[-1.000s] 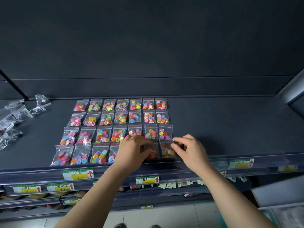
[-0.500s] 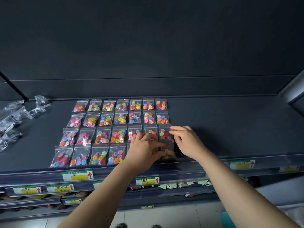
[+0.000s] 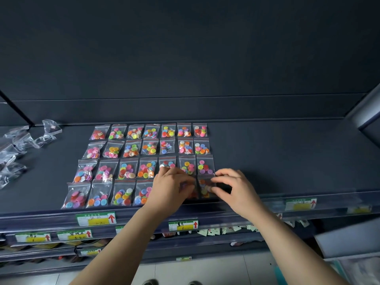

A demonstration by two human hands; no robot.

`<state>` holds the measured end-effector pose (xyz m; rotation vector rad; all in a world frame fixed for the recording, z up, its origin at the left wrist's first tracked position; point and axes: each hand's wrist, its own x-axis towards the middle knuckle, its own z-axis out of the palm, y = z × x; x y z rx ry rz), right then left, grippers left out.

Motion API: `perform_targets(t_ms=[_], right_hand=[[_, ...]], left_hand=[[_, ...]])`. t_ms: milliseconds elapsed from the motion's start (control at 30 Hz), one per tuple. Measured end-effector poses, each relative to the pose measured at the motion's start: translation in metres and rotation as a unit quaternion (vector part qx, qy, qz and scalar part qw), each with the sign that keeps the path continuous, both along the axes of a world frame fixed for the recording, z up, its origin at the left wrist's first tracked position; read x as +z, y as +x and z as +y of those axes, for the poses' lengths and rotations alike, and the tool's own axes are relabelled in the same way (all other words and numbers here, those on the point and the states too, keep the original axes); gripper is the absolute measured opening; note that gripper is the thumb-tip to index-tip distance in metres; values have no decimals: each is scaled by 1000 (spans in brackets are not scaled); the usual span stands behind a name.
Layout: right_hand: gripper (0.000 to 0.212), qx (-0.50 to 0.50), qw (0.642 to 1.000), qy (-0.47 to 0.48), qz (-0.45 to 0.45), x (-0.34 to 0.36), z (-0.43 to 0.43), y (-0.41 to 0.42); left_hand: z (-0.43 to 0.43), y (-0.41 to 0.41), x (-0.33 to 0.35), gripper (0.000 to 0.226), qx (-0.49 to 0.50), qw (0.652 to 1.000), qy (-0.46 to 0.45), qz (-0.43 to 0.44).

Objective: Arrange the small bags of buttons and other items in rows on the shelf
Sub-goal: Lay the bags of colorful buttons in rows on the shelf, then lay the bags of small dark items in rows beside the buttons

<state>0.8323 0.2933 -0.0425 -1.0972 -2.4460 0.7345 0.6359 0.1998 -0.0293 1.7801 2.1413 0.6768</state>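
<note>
**Shelf and surroundings, with the hands at the front row**

Surface: a dark grey shelf (image 3: 287,157), flat and matt, with a plain dark back panel (image 3: 185,58) behind it. A grey upright post (image 3: 368,112) stands at the right end.

Bags of buttons (image 3: 147,168) lie flat on the shelf, left of centre, in four rows running front to back. The three back rows show seven bags each, edges nearly touching. The front row shows four bags at its left, and the rest is partly under the hands.

Left hand (image 3: 170,190): knuckles up over the front row, fingers curled down onto the bags there. Cannot tell whether it pinches one or only presses.

Right hand (image 3: 238,190): thumb and forefinger pinch the right edge of the end bag (image 3: 205,187), which is the last in the front row and lies on the shelf near the front edge. The picture is blurred here.

A heap of empty clear bags (image 3: 24,140) lies at the far left of the shelf, well apart from the rows.

Front rail (image 3: 246,208): a clear strip holding green and yellow price labels (image 3: 95,218) with red arrows.

Below: lower shelves (image 3: 61,247) with more labels and goods too dim to name, then a pale tiled floor (image 3: 205,272). Two shoe tips (image 3: 151,282) show at the bottom edge
</note>
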Motion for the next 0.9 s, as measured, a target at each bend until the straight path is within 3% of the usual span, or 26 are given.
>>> perform_targets(t_ms=[167,300,400,600,767,900], right_hand=[[20,-17,997,1,70,23,-8,-26],[19,-37,984,-76,159,42,-21,-71],[17,-45,963,-168,208,52,-33,-110],[12,-5,934,-262,242,56,-65,-212],[12,29,930,-288,228,52,-106,-313],[12,26,922,-308,232,48,-141,-396]], left_hand=[[-15,-17,14,26,53,997,32,-52],[-56,-52,29,23,146,982,65,-100],[-101,-86,39,10,251,952,105,-140],[-192,-164,44,10,420,875,175,-165],[-256,-243,50,9,488,825,218,-183],[-300,-320,57,10,503,816,220,-181]])
